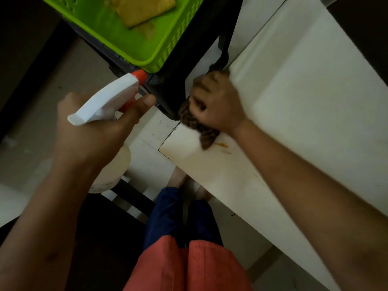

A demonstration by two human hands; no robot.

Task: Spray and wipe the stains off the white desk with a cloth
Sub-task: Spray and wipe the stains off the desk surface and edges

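Observation:
The white desk [315, 106] runs from the centre to the right of the view. My right hand [216, 106] is closed on a dark patterned cloth [201, 127] and presses it onto the desk near its left corner. Orange-brown stains [222, 145] lie just right of the cloth's lower tip. My left hand [94, 131] grips a spray bottle [109, 101] with a white trigger head and an orange nozzle, held off the desk's left side above the floor. The index finger rests by the trigger.
A green plastic basket [168, 51] holding a yellow folded cloth [142, 9] sits on a black stand [168, 91] right beside the desk's left corner. Pale floor tiles lie below. My legs stand close to the desk's front edge.

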